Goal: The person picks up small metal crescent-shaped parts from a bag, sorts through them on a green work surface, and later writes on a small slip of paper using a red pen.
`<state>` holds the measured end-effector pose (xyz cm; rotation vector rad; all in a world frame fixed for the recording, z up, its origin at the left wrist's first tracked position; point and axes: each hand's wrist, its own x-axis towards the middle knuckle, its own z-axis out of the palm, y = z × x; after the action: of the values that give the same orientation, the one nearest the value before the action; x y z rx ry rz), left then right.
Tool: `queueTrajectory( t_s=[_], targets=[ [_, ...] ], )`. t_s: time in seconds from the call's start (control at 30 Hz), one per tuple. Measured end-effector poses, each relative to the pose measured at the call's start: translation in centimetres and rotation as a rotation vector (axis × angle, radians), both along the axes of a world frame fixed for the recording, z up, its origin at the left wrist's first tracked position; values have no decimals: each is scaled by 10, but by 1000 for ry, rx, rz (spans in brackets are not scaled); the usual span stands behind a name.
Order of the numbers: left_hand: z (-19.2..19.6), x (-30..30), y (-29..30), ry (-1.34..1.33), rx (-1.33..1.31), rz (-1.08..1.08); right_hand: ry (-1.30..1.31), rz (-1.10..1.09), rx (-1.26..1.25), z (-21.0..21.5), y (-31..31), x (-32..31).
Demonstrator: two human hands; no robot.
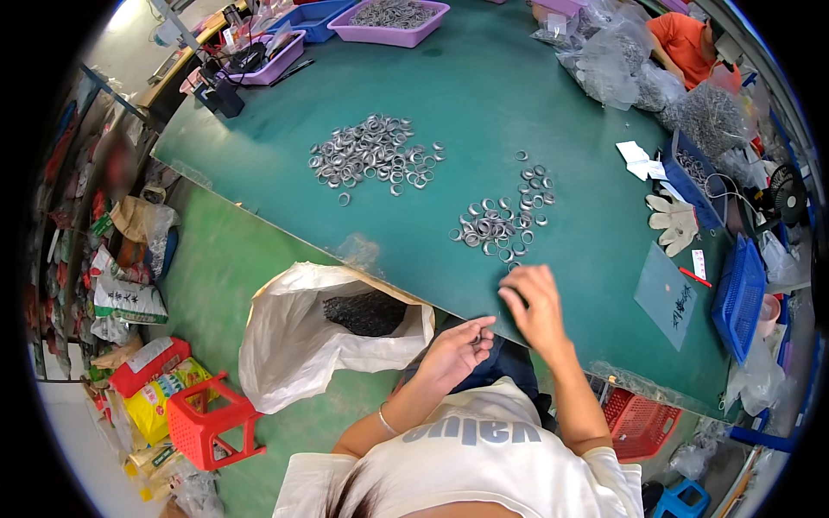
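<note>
Metal rings (498, 226) everywhere here, all loose on the green worktop (414, 250). Closest in, the left hand (456, 352) is at the near edge, fingers curled around a small grey bit, probably a ring, with the index finger poking out. The right hand (537, 309) is just beside it over the worktop, fingers bent and thumb apart from them; can't tell if it's pinching anything. Off to the left there's an open white sack (289, 341) with a dark mass (367, 315) inside, too murky to make out.

Past the right hand sits the smaller pile, then a bigger heap (371, 155) farther back. I'd call it partway: both piles are still out, but no clue which is finished. Way at the back, a purple tray (380, 38) holds loads more grey pieces.
</note>
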<state>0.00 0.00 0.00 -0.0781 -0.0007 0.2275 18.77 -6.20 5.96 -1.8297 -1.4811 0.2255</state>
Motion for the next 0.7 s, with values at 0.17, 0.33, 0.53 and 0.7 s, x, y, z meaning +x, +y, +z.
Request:
queueTrajectory(
  t_s=[0.17,0.33,0.53,0.7],
  targets=[
    [51,13,4,583,323,-27,-262,-177,-30,-8,10,17],
    [54,16,1,603,172,182,115,213,-114,27,-3,-22],
    [39,0,6,601,271,230,-228,-190,-23,8,27,5],
    [45,-25,19,683,310,403,-296,-170,-49,-14,26,7]
  ],
)
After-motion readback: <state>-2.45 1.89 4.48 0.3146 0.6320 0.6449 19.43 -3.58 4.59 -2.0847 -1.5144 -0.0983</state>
